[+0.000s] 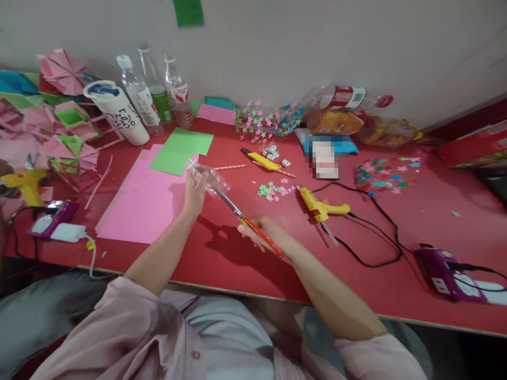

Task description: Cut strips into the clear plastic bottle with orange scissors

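My left hand (196,187) is closed on a piece of clear plastic (217,182), its neck end showing above the fingers. Orange-handled scissors (259,232) are held in my right hand (265,232), with the blades pointing up and left to the plastic. Whether the blade tips touch the plastic or lie behind it, I cannot tell. Beneath and left of my left hand lie a pink sheet (146,200) and a green sheet (180,150). A yellow cutter (263,160) and small paper stars (273,190) rest beyond my right hand.
On the red table (229,264), a yellow glue gun (322,206) trails a black cord to a purple power strip (449,274) at right. Bottles (178,95) and a white tumbler (121,113) stand at back left. Paper shapes (71,116) and another glue gun (26,184) are far left.
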Demonstrator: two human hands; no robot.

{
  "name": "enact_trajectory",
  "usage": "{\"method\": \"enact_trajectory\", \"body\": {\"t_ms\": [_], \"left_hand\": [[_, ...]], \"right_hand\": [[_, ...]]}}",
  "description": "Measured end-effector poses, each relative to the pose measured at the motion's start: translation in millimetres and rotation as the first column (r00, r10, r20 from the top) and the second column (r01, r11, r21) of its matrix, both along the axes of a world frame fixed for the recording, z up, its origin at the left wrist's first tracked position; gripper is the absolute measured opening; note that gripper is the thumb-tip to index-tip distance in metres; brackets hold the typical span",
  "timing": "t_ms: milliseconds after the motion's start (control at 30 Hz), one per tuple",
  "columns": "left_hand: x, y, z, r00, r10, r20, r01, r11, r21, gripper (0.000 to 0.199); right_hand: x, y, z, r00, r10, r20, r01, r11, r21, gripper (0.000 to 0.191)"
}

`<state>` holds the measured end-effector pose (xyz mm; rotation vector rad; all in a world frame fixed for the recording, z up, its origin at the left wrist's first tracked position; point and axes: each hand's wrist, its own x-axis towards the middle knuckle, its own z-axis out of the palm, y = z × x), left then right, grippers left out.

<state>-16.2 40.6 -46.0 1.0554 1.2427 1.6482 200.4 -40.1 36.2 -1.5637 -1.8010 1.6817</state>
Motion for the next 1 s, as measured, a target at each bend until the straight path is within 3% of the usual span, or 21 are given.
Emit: {"method": "enact_trajectory", "body": {"t_ms": [167, 333, 533, 667, 833, 1000], "left_hand": [[13.3, -9.0, 12.2, 0.951, -0.163, 0.261, 0.201, 0.971, -0.127, 0.042], [30.3, -29.0, 29.7, 0.817, -0.436, 0.378, 0.525, 0.832, -0.176, 0.042], [17.5, -28.8, 28.0, 0.710, -0.564, 0.422, 0.674, 0.717, -0.176, 0.059], [12.8, -25.9, 24.2, 0.656, -0.590, 0.470, 0.709, 0.696, -0.115, 0.055], [20.2, -26.7, 27.3, 0.714, -0.532, 0.455, 0.649, 0.747, -0.144, 0.050], [18.7, -26.5, 29.9, 0.705, -0.581, 0.407, 0.677, 0.722, -0.143, 0.045]], "right_hand": [[1.7, 6.6, -9.5, 0.975, -0.209, -0.071, 0.215, 0.972, 0.090, 0.056], [-0.6, 13.6, -9.0, 0.939, -0.333, -0.087, 0.341, 0.934, 0.109, 0.054], [-2.9, 14.9, -11.3, 0.906, -0.384, -0.175, 0.396, 0.918, 0.034, 0.050], [-2.1, 15.0, -12.0, 0.895, -0.391, -0.217, 0.408, 0.912, 0.040, 0.049], [-3.9, 15.5, -12.5, 0.898, -0.401, -0.181, 0.414, 0.910, 0.037, 0.050], [-3.3, 16.7, -14.5, 0.894, -0.407, -0.188, 0.420, 0.907, 0.035, 0.052]]}}
